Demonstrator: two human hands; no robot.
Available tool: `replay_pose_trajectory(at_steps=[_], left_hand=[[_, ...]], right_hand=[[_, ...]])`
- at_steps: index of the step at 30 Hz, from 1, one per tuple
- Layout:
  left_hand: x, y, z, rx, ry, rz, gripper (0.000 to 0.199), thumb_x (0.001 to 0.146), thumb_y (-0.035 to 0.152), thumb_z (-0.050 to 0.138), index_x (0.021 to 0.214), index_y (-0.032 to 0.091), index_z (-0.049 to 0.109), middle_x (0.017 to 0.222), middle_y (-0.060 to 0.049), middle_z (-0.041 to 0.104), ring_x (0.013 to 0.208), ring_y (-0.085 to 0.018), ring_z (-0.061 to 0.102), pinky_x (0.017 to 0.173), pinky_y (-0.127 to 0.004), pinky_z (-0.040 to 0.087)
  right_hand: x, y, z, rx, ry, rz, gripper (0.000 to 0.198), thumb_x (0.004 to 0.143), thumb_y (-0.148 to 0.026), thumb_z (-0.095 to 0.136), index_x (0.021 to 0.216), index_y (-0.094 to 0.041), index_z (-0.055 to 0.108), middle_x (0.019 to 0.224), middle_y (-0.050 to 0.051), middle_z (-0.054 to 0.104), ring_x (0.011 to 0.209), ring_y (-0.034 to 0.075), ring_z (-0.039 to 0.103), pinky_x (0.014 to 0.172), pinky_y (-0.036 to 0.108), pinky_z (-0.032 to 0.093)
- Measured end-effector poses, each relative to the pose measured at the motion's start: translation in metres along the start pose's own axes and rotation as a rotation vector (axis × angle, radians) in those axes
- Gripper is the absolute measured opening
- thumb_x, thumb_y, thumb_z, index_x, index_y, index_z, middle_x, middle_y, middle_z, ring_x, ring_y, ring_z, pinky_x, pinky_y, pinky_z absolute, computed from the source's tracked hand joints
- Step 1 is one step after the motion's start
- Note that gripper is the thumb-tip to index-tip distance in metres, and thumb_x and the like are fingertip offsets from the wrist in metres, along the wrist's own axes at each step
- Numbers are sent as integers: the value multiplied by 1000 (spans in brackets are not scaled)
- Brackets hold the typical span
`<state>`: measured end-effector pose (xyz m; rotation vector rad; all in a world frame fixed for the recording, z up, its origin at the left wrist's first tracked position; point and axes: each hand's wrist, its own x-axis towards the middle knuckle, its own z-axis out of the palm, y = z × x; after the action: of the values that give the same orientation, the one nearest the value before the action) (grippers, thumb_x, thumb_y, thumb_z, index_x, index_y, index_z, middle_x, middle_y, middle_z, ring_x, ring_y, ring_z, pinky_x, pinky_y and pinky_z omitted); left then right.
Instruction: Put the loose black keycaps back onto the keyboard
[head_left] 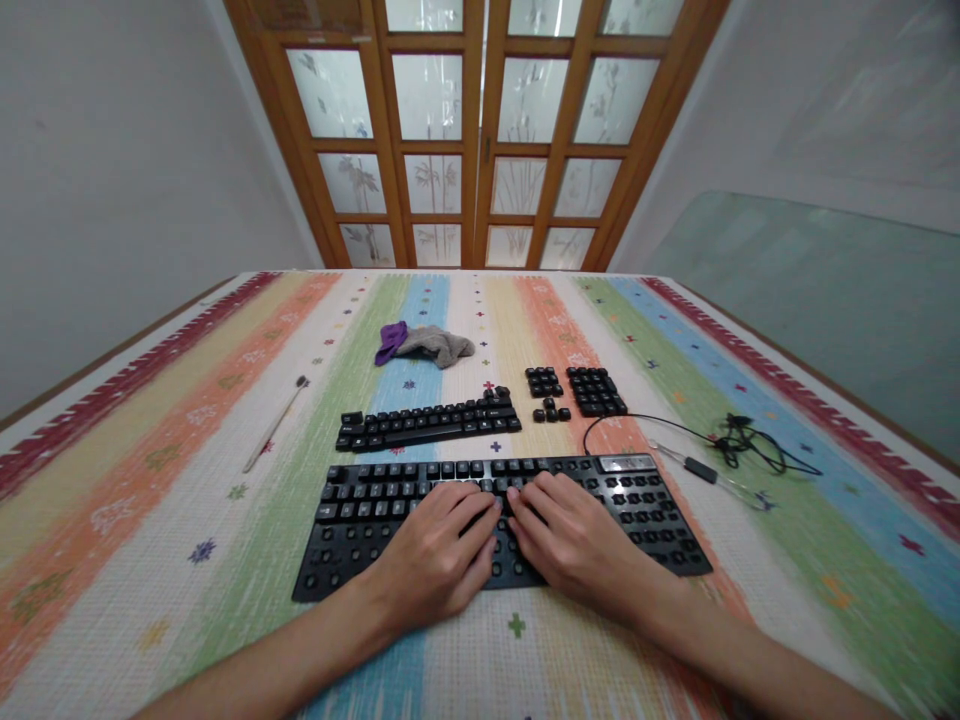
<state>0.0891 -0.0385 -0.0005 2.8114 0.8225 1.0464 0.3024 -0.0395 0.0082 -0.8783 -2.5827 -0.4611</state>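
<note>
A black keyboard (360, 520) lies on the striped tablecloth near me. My left hand (435, 550) and my right hand (570, 540) rest flat on its middle, fingers spread over the key wells and almost touching each other. Neither hand holds anything. Beyond the keyboard lie removed black keycaps set out in groups: a long block (427, 420) in rows, a small cluster (546, 390) and a numeric-pad block (596, 390).
A grey and purple cloth (427, 343) lies further back. A thin brush (274, 425) lies at the left. The keyboard's black cable (750, 445) is bunched at the right beside a small tool (705, 468). A wooden glazed door (480, 130) stands beyond the table.
</note>
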Motion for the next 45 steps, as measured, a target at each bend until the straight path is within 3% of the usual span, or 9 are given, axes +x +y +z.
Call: replay_pose_trajectory(at_steps=[7,16,19,23,28,32,45], left_hand=[[-2,-1,1,10,15,10,26,91,11,54,114,6,65,107,-14,68,102,-26,61,90,-43,57],[-1,-2,4,17,62,29,27,91,9,54,116,7,64,105,-14,70,104,-26,62,90,-44,58],[-2,-2,4,26,68,40,25,91,10,54,113,7,66,106,-14,70,104,-26,63,90,-44,59],[-4,-3,5,28,63,36,27,92,11,54,116,8,65,111,-14,70,110,-27,62,93,-46,58],[-4,-5,0,63,-117,91,39,97,21,51,133,8,55,136,-15,60,132,-29,51,105,-49,51],[-2,-5,-4,69,-259,94,49,99,31,49,142,8,46,145,-15,53,139,-29,45,111,-49,44],[-1,-6,-5,28,-306,71,47,102,33,46,141,7,48,148,-16,49,141,-26,42,118,-45,37]], right_hand=[[4,3,3,100,-17,3,23,94,-12,45,87,-11,68,83,12,62,79,24,51,70,38,45],[4,8,-5,195,-53,32,25,96,-20,46,97,-8,68,82,10,61,79,22,50,70,36,44],[9,23,-10,268,-33,54,26,96,-22,47,94,-12,70,83,9,62,78,21,51,72,36,44],[19,63,-9,347,42,213,27,98,-22,45,95,-13,71,88,10,63,84,21,54,76,36,46],[39,109,6,514,1,361,19,93,-22,55,85,-17,72,88,7,68,85,20,59,80,36,46],[59,123,22,518,-90,420,16,89,-20,58,86,-17,74,89,7,70,83,18,61,79,33,45],[103,136,70,397,-189,404,15,84,-17,63,82,-17,78,91,10,73,91,24,61,92,40,43]])
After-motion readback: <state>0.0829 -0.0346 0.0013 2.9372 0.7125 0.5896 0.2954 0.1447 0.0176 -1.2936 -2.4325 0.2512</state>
